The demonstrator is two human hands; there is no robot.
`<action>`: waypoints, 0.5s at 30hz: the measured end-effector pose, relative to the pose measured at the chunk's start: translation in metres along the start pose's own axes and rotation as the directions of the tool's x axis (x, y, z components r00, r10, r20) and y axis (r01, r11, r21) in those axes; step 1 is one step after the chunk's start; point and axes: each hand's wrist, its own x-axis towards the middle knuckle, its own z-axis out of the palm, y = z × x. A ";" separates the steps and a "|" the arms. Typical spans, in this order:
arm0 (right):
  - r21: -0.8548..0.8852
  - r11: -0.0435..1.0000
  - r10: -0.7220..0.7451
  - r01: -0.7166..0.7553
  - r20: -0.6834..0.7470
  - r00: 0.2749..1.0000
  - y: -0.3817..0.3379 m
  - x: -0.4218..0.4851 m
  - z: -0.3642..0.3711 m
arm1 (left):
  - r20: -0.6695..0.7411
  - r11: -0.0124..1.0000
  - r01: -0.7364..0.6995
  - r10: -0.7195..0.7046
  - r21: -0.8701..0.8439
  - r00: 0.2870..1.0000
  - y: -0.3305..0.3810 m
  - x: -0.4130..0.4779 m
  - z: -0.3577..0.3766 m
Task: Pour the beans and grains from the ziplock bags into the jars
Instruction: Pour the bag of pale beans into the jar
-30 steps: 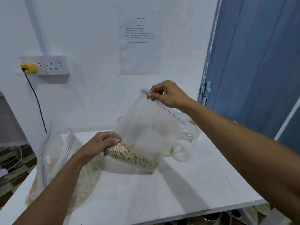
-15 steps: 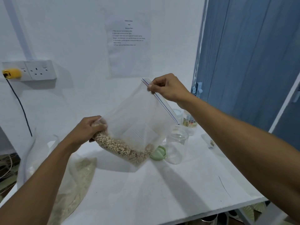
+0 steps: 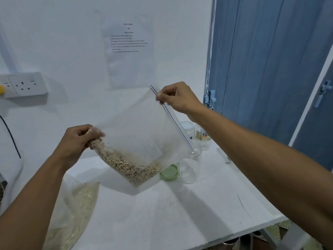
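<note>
I hold a clear ziplock bag (image 3: 142, 134) tilted above the white table (image 3: 162, 213). Pale beans (image 3: 129, 166) lie heaped in its lower corner. My left hand (image 3: 77, 141) pinches the bag's bottom left corner, with some beans under the fingers. My right hand (image 3: 176, 98) grips the zip strip at the top. The lower end of the zip strip hangs just above the mouth of an empty clear jar (image 3: 190, 166). A green lid (image 3: 169, 173) lies flat beside that jar. A second bag of pale grain (image 3: 75, 210) lies on the table at the left.
Two more jars (image 3: 188, 129) stand at the back by the wall, one with a printed label (image 3: 203, 136). A blue door (image 3: 261, 69) is at the right. A wall socket (image 3: 25, 84) and a black cable (image 3: 10, 134) are at the left. The table's front edge runs along the bottom right.
Both hands have lifted the bag of beans off the table and carried it right, toward the empty jar. The left hand rose, so the beans slid toward the lower corner.
</note>
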 end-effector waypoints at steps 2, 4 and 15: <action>0.001 1.000 -0.011 0.011 0.000 1.000 -0.001 0.001 0.002 | 0.009 1.000 0.011 -0.011 0.009 1.000 -0.002 0.001 0.000; 0.006 1.000 -0.018 0.018 -0.009 1.000 -0.002 0.003 0.002 | -0.006 0.999 -0.024 0.024 0.025 1.000 -0.003 0.000 0.003; 0.043 0.997 0.063 -0.061 -0.050 0.997 0.010 0.005 -0.015 | -0.081 0.964 -0.197 0.214 0.177 0.973 0.010 0.010 0.022</action>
